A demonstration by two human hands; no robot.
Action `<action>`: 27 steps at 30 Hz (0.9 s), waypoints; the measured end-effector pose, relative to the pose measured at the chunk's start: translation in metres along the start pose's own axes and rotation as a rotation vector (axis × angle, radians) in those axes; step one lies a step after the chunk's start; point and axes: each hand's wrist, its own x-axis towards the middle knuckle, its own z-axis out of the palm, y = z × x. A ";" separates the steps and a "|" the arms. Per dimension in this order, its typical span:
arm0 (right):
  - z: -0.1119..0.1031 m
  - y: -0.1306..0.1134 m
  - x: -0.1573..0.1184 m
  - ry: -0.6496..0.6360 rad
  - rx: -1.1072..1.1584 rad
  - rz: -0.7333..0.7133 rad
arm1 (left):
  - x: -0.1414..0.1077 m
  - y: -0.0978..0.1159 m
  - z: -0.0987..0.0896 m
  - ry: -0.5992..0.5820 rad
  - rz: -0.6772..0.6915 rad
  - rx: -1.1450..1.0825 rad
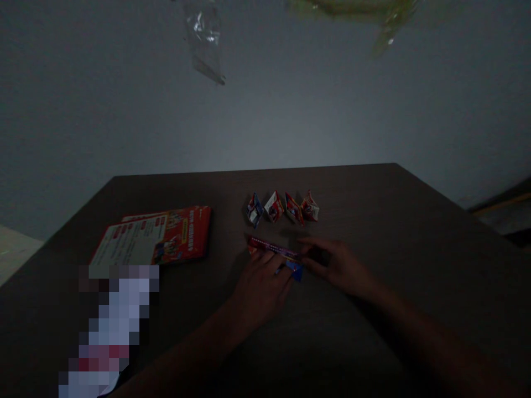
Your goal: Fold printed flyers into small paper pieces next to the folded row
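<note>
A folded strip of printed paper [276, 249], dark red and purple with a blue corner, lies slantwise on the table. My left hand [261, 282] rests flat over it, fingers stretched out, hiding much of its lower side. At the paper's right end is my right hand [342, 268], its thumb and forefinger apart; whether the fingertips touch the paper is too dark to tell. Just beyond stand several small folded paper pieces in a row, among them a blue-and-white one [254, 211], a red-and-white one [274, 207] and a reddish one at the right end [310, 207].
Red-and-white printed booklets or sheets [182, 235] are stacked on the left of the dark table [373, 204]. Nearer me is a pale blurred-out area [120, 320]. A wall [265, 121] rises behind the table, with a clear plastic piece [205, 41] and yellowish tape [352, 8] on it.
</note>
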 end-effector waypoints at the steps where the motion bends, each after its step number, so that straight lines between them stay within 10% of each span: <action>1: -0.003 -0.003 -0.001 0.016 -0.017 -0.026 | 0.000 0.000 0.000 -0.003 -0.004 -0.005; 13: -0.004 0.000 -0.002 0.032 -0.161 -0.004 | -0.002 -0.001 -0.001 0.019 -0.056 -0.080; 27: 0.009 0.002 0.003 -0.005 0.293 0.181 | -0.002 0.001 -0.002 0.071 0.022 -0.001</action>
